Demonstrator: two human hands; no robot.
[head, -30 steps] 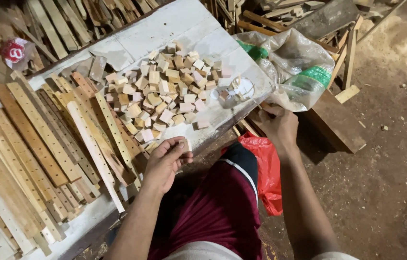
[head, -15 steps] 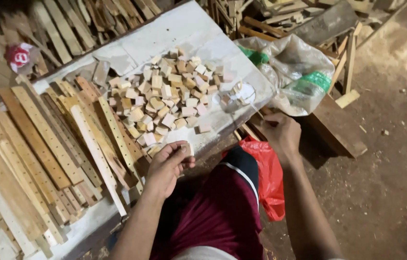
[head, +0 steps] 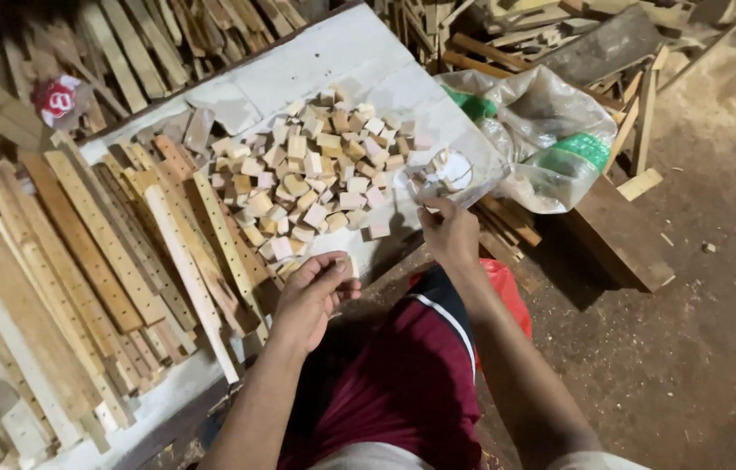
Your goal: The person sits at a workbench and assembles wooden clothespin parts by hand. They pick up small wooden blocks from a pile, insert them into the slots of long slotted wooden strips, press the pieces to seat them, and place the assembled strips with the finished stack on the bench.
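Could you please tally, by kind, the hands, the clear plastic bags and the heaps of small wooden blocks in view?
Hands: 2, the left hand and the right hand.
Clear plastic bags: 2, the small bag and the large bag.
Heaps of blocks: 1, the block pile.
Total: 5.

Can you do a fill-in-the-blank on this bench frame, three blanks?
1. The left hand pinches one small ____ block.
2. The right hand holds a small clear plastic ____ at the edge of the white tabletop.
3. The long drilled wooden slats lie ____ of the pile of small wooden blocks.

Missing: wooden; bag; left
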